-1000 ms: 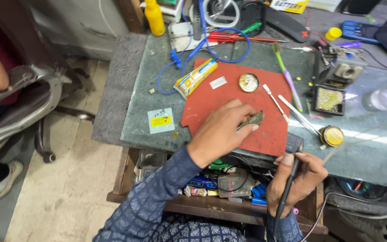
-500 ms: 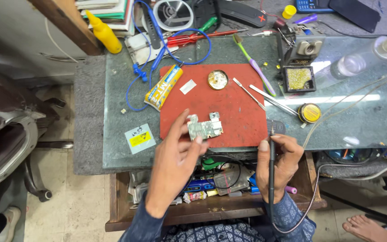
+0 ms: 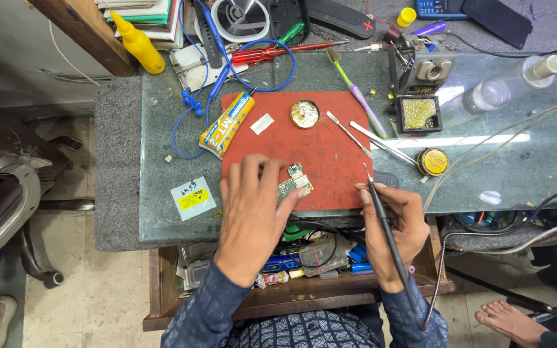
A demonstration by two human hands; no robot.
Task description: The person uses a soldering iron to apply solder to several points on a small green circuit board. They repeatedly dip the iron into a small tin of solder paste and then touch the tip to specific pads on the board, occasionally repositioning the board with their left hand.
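My left hand (image 3: 253, 209) rests palm down on the near edge of the red work mat (image 3: 330, 145), its fingertips pinning a small green circuit board (image 3: 296, 181) to the mat. To its right, my right hand (image 3: 394, 229) grips a thin black soldering iron (image 3: 381, 212) like a pen. The iron's tip points up over the mat's right edge, a short way right of the board and not touching it. A cable runs back from the iron past my wrist.
On the mat lie a yellow glue tube (image 3: 228, 125), a round flux tin (image 3: 305, 113) and tweezers (image 3: 381, 143). To the right stand a brass-wool tip cleaner (image 3: 418, 114), a round solder reel (image 3: 432, 161) and a clear bottle (image 3: 517, 80). An open drawer (image 3: 304, 258) of parts sits below the glass edge.
The view has steadied over the desk. My left hand has settled flat on the mat with the board under its fingertips, and my right hand has raised the iron toward the mat's edge.
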